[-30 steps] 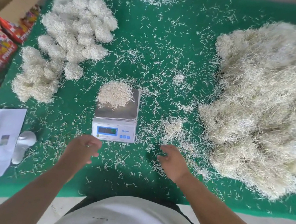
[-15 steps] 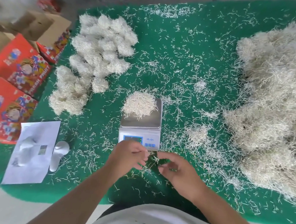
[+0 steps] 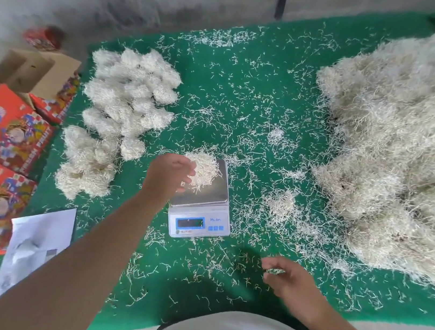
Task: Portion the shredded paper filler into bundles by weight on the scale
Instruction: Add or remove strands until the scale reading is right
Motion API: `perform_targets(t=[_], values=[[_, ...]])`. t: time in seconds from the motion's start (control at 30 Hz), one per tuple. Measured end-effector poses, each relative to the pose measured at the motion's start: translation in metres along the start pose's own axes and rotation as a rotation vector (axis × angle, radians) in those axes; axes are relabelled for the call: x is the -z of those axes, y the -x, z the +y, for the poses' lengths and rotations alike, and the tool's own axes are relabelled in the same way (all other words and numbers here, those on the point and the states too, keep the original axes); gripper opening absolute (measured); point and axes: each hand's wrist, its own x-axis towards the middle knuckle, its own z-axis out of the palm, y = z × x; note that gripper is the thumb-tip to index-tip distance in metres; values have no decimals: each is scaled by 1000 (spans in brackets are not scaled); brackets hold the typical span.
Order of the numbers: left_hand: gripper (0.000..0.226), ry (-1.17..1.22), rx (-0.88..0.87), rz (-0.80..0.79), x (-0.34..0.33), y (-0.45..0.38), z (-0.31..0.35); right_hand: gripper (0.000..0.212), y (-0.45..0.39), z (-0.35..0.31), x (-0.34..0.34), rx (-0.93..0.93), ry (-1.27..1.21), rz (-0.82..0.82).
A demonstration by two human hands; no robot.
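A small white scale (image 3: 216, 193) stands on the green mat (image 3: 249, 96) with a loose portion of shredded paper (image 3: 207, 170) on its steel plate. My left hand (image 3: 170, 172) is at the left edge of that portion, fingers curled down into the shreds. My right hand (image 3: 289, 281) hovers low over the mat in front of the scale and pinches a small tuft of shreds (image 3: 275, 271). A big heap of loose filler (image 3: 399, 152) covers the right side. Several finished bundles (image 3: 127, 100) lie in a cluster at the left.
Loose shreds are scattered all over the mat, with a small clump (image 3: 279, 204) right of the scale. Red printed boxes (image 3: 3, 133) stand off the mat's left edge. A white sheet (image 3: 34, 247) lies at the near left corner.
The hands met in front of the scale half a second ago. Since then my left hand has risen to the portion on the plate, and my right hand has drawn back to the right.
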Motion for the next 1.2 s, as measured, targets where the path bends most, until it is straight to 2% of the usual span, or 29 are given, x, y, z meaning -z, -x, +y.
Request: perform_targets(t=[0.13,0.3,0.43,0.57,0.67,0.8,1.07,1.2], values=[[8,-95,1,-7,6,-33,0,7,6,16,3,-55,35,51],[19,-180,30,84,6,-31,-27,14,12,28,5,-139,-24,161],[30,-212,114,74,3,3,-67,18,0,38,12,-163,5,189],[26,-210,228,24,-3,60,-106,24,-34,45,18,-125,129,199],[18,-193,274,-31,0,107,-131,40,-62,39,23,-41,318,174],[21,-232,326,-80,11,155,-151,63,-103,26,27,-67,447,89],[14,-182,478,15,21,212,-167,77,-164,3,26,-126,505,51],[13,-136,526,60,17,225,-169,68,-161,8,15,-99,468,79]])
